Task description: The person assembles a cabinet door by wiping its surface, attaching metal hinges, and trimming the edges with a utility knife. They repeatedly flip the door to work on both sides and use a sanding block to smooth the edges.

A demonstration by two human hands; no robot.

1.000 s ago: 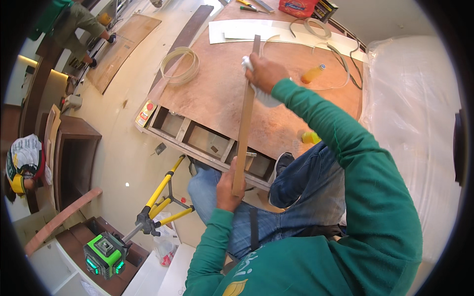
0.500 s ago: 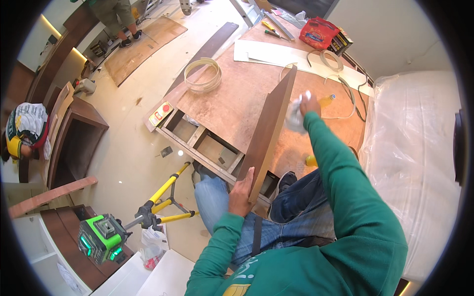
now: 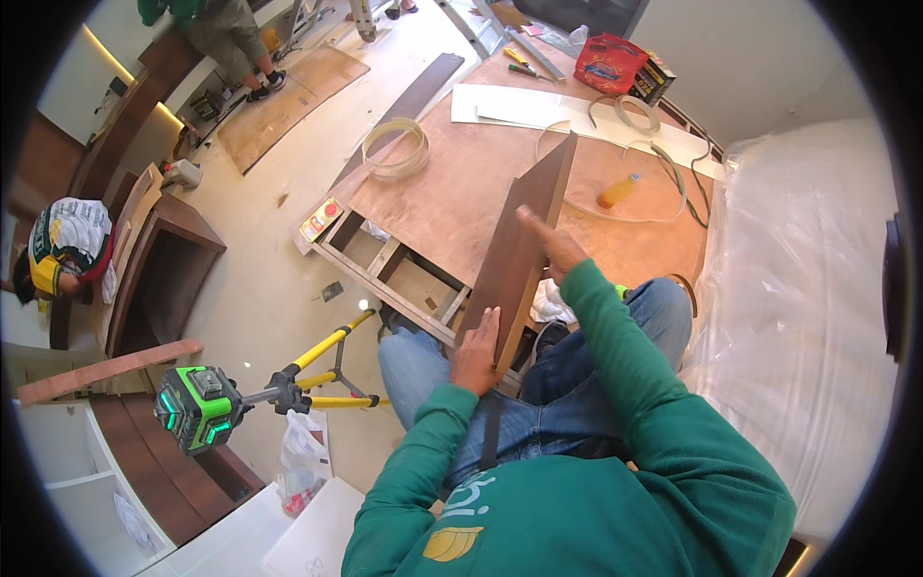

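A long brown board (image 3: 519,240) stands on its edge, slanting away from me over the wooden panel. My left hand (image 3: 476,356) is closed around its near end, fingers flat on the brown face. Farther up, my right hand (image 3: 553,240) grips the board's right edge, with a digit reaching over the brown face; its other fingers are partly hidden. Below the right wrist, a crumpled white cloth (image 3: 551,304) shows between the board and my sleeve. A bottle of orange-yellow liquid (image 3: 618,190) lies on the wooden panel (image 3: 461,178) to the right.
Coiled edging strip (image 3: 396,149) lies at the left, white strips (image 3: 519,104) and a red bag (image 3: 611,63) at the back. A green laser level (image 3: 200,409) on a yellow tripod (image 3: 322,352) stands left. Plastic-wrapped furniture (image 3: 788,288) lies right. Two other people work at the far left.
My right hand has come left and nearer, from beside the bottle to the board's edge. The white cloth now lies lower, near my legs. My left hand stays on the board.
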